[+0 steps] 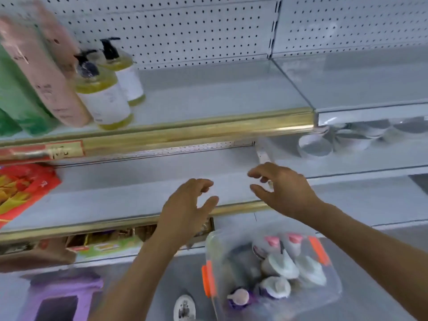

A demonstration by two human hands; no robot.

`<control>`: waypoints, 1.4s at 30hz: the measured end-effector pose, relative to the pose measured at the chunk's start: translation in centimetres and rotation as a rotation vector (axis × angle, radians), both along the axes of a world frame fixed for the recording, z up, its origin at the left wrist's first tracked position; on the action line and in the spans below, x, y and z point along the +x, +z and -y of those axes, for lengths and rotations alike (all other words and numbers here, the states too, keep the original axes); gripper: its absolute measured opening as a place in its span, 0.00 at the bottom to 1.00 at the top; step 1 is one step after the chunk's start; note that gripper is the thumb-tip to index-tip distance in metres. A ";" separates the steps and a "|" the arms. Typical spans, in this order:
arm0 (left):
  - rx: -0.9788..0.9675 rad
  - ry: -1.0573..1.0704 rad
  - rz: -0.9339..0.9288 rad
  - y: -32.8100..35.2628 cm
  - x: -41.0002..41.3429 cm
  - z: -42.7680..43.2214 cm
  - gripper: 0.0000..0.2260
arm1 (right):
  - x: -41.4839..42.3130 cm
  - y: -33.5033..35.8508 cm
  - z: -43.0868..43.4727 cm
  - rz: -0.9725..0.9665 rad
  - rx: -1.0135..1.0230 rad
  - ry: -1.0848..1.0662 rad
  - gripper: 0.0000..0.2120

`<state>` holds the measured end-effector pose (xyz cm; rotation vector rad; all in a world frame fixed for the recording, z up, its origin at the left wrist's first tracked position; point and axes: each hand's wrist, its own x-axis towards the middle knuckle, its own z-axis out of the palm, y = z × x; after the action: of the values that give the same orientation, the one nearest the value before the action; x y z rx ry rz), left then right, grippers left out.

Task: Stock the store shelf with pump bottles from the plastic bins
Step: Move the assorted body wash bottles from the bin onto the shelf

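Two yellow pump bottles (104, 93) with black pumps and white labels stand at the left of the upper shelf (208, 98), beside tall pink and green bottles (44, 72). Below on the floor, a clear plastic bin (273, 272) with orange latches holds several bottles with white and pink tops. My left hand (185, 212) and my right hand (280, 188) hover with loosely spread fingers above the bin, in front of the middle shelf (139, 188). Neither hand holds anything.
A gold price rail (196, 133) edges the upper shelf. Red and yellow packets (20, 188) lie at the left of the middle shelf. White cups (315, 144) sit under the right shelf. A purple box (60, 297) is at the lower left.
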<state>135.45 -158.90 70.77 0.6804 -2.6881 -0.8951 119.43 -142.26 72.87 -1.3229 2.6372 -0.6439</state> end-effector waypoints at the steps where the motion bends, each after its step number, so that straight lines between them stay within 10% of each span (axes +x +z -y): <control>1: 0.053 -0.009 0.031 -1.6 -0.5 -1.6 0.14 | -0.7 -1.4 -1.8 0.048 0.033 -0.013 0.12; 12: 0.516 -0.032 0.338 -17.8 -7.4 -11.0 0.15 | -7.5 -19.0 -14.1 0.575 0.412 -0.358 0.21; 21: 0.396 -0.236 0.542 -31.4 -14.5 -10.4 0.24 | -10.1 -31.2 -12.6 0.833 0.433 -0.536 0.33; 27: 0.489 -0.240 0.552 -36.0 -15.0 -10.1 0.35 | -10.0 -34.2 -11.8 0.811 0.313 -0.568 0.34; 32: 0.146 -0.328 0.604 -37.3 -14.5 -11.2 0.31 | -10.0 -35.0 -11.4 0.724 0.290 -0.528 0.26; 39: 0.230 -0.288 0.467 -39.0 -14.2 -11.3 0.30 | -10.4 -37.6 -11.7 0.783 0.258 -0.581 0.43; 42: 0.243 -0.311 0.475 -39.0 -14.7 -10.6 0.29 | -10.3 -38.1 -11.5 0.654 0.296 -0.584 0.33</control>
<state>120.73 -148.31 31.74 0.5900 -3.2024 -1.2955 109.14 -130.80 34.82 -0.1829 2.3889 -0.5772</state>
